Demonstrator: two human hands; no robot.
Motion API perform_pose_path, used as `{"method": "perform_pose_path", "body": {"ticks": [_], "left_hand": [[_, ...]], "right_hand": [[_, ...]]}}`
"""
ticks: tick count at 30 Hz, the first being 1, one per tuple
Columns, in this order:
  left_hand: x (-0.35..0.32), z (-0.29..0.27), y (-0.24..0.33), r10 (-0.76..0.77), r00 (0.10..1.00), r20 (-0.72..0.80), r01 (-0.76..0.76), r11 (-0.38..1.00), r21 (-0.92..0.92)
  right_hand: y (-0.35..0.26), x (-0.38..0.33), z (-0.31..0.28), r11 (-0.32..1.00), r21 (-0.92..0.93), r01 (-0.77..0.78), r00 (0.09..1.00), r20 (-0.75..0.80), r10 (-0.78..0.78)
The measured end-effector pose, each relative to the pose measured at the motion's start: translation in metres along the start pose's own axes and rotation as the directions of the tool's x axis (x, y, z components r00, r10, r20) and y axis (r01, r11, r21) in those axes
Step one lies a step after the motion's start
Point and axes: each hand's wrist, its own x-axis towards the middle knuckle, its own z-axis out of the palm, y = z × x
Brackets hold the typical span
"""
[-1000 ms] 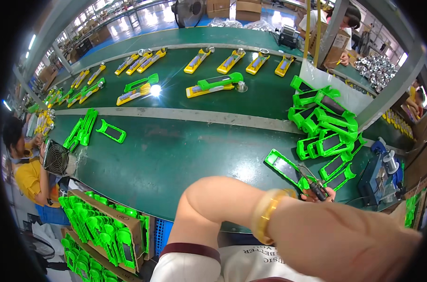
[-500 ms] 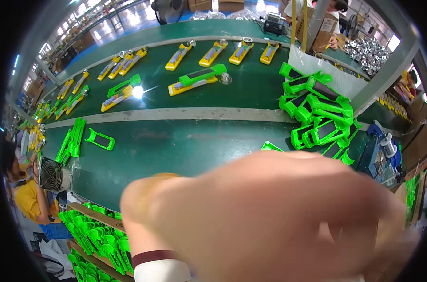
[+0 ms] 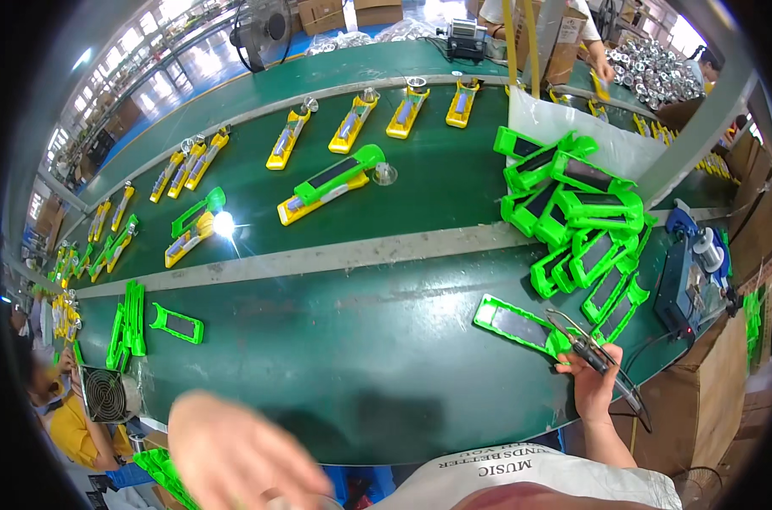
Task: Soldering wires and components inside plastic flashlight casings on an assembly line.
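At the lower right of the table my right hand (image 3: 595, 379) is closed around a soldering iron (image 3: 593, 352) with a thin bent metal rod along it and a cable trailing off. Its tip end lies over a green plastic lamp shell (image 3: 512, 322) with a dark panel, which lies on the near green table top (image 3: 335, 340). My left hand (image 3: 241, 455) hovers at the lower left, nearest the table's front edge. Motion smears its fingers, and whether it holds anything is not visible.
Green shells (image 3: 581, 204) are heaped at right; more lie at left beside a square fan (image 3: 107, 394). Yellow lamp bodies (image 3: 349, 123) line the far belt, one lamp lit (image 3: 224, 223). A blue soldering station (image 3: 682, 285) stands far right. Co-workers sit at left and upper right.
The large blurred hand over the lower middle is gone from there; my left hand is now lower left. My right hand with the soldering iron has come into sight. The view has tilted.
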Motion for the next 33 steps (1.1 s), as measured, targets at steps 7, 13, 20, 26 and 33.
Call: {"method": "perform_pose_path", "body": {"ticks": [7, 13, 20, 26, 33], "left_hand": [[-0.109, -0.176, -0.121, -0.044, 0.298, -0.953, 0.951, -0.070, 0.301], [-0.181, -0.249, -0.163, -0.029, -0.207, -0.978, 0.969, -0.141, -0.201], [-0.211, -0.267, -0.192, 0.132, -0.349, -0.928, 0.865, -0.334, -0.373], [-0.210, -0.264, -0.191, 0.205, -0.379, -0.902, 0.800, -0.417, -0.431], [-0.181, -0.205, -0.118, 0.288, -0.155, -0.945, 0.961, -0.178, -0.212]], "right_hand": [[-0.001, 0.002, 0.003, 0.989, -0.147, -0.003, 0.995, -0.101, -0.012], [0.002, 0.003, -0.001, 0.990, -0.138, -0.020, 0.983, -0.181, -0.006], [0.006, 0.004, -0.005, 0.990, -0.139, 0.022, 0.985, -0.168, -0.046], [0.004, -0.001, -0.008, 0.994, -0.102, 0.031, 0.994, -0.097, -0.041], [-0.001, 0.002, -0.010, 0.999, -0.052, 0.002, 0.999, 0.055, 0.001]]}}
